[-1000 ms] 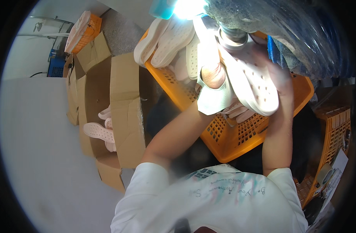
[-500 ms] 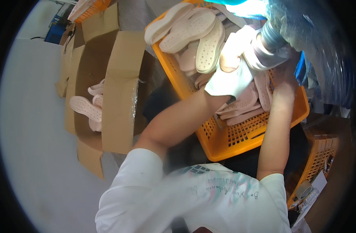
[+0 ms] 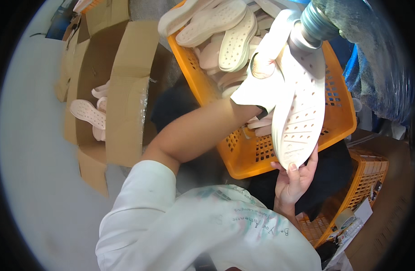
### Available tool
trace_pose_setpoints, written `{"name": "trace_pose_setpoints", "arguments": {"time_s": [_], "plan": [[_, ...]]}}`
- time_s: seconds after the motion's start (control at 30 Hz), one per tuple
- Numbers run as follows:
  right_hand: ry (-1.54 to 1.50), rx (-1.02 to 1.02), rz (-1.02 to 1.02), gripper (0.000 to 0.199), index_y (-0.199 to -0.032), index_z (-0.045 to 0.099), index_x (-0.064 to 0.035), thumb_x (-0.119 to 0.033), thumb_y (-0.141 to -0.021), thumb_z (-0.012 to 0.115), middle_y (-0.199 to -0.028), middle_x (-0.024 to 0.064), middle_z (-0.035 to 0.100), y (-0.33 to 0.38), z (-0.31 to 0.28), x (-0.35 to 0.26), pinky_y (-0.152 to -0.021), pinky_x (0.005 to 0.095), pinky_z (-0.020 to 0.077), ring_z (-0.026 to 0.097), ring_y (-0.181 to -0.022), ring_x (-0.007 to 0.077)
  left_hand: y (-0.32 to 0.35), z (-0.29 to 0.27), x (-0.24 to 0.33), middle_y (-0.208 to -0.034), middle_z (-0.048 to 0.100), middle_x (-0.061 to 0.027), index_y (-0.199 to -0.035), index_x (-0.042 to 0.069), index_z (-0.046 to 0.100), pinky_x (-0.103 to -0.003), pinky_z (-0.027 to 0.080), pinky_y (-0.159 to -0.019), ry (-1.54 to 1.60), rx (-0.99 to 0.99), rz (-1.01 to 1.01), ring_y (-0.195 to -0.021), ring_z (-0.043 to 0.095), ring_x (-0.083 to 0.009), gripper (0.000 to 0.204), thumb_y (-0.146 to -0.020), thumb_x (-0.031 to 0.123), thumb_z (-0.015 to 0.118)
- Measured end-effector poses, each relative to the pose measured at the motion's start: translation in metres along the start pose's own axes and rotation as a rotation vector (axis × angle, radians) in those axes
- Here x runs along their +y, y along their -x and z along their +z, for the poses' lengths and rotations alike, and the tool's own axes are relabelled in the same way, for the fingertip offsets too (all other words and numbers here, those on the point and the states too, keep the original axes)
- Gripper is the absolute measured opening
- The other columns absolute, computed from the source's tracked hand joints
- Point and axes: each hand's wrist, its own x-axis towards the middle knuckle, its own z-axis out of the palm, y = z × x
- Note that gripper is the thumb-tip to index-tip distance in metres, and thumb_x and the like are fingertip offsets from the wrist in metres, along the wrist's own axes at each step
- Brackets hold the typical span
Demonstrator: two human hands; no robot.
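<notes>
A pale pink shoe sole (image 3: pixel 304 108), dotted with small holes, is held upright in front of me under bright light. My left hand (image 3: pixel 261 67), in a white glove with a bare thumb, closes on its upper left edge; glare washes out the fingers. At the lower end my right hand (image 3: pixel 294 183) is bare and pinches the sole between thumb and fingers. Behind the sole stands an orange crate (image 3: pixel 243 169) filled with several similar soles (image 3: pixel 237 40). A lamp-like fitting with a ribbed grey neck (image 3: pixel 317 25) hangs by the sole's top end.
To the left, an open cardboard box (image 3: pixel 128 95) holds a few pink soles (image 3: pixel 87 113). Clear plastic sheeting (image 3: pixel 384 77) hangs at the upper right. Another orange crate (image 3: pixel 352 203) stands at the lower right, with a tape roll (image 3: pixel 344 219) near it.
My right hand has come up out of the crate toward me and now holds the lower end of a sole. My left hand stays near the lamp-like fitting. The view has shifted slightly.
</notes>
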Motion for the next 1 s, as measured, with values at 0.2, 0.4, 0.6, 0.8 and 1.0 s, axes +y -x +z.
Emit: {"name": "trace_pose_setpoints", "arguments": {"time_s": [0.2,0.4,0.6,0.8,1.0], "plan": [[-0.017,-0.052,0.007,0.079,-0.153,0.016,0.0071,0.000,-0.082,0.049,-0.137,0.0296,0.049,-0.051,0.043,-0.027,-0.076,0.0393,0.0656,0.065,-0.111,0.0362,-0.018,-0.011,0.016,-0.123,0.061,-0.0093,-0.127,0.004,0.058,-0.032,0.048,-0.096,0.150,0.065,-0.018,-0.112,0.058,-0.0218,0.047,-0.089,0.032,0.067],[-0.099,-0.217,-0.038,0.065,-0.143,0.029,0.0166,-0.006,-0.085,0.047,-0.128,0.0326,0.055,-0.113,0.051,-0.035,-0.077,0.0362,0.0661,0.069,-0.103,0.0415,-0.047,-0.019,0.025,-0.121,0.062,-0.0089,-0.126,0.005,0.058,-0.033,0.048,-0.096,0.200,0.136,0.009,-0.111,0.058,-0.0218,0.047,-0.090,0.034,0.066],[-0.119,-0.327,-0.020,0.047,-0.133,0.047,0.0155,0.001,-0.090,0.062,-0.122,0.0292,0.062,-0.164,0.049,-0.027,-0.079,0.0345,0.0657,0.068,-0.104,0.0427,-0.071,-0.031,0.028,-0.120,0.062,-0.0086,-0.125,0.005,0.059,-0.033,0.048,-0.096,0.223,0.210,-0.001,-0.111,0.058,-0.0218,0.046,-0.091,0.036,0.066],[-0.150,-0.392,0.001,0.038,-0.122,0.058,0.0107,0.006,-0.085,0.066,-0.110,0.0231,0.069,-0.188,0.058,-0.019,-0.074,0.0320,0.0661,0.072,-0.095,0.0378,-0.093,-0.042,0.030,-0.118,0.063,-0.0082,-0.123,0.006,0.059,-0.033,0.048,-0.096,0.276,0.256,-0.008,-0.110,0.058,-0.0218,0.046,-0.091,0.038,0.066],[-0.082,-0.304,-0.049,0.034,-0.124,0.054,0.0119,0.006,-0.091,0.061,-0.115,0.0245,0.065,-0.183,0.070,-0.013,-0.074,0.0352,0.0664,0.071,-0.097,0.0357,-0.092,-0.055,0.028,-0.117,0.063,-0.0079,-0.122,0.006,0.060,-0.033,0.048,-0.096,0.345,0.339,-0.068,-0.109,0.058,-0.0217,0.046,-0.092,0.041,0.065]]}}
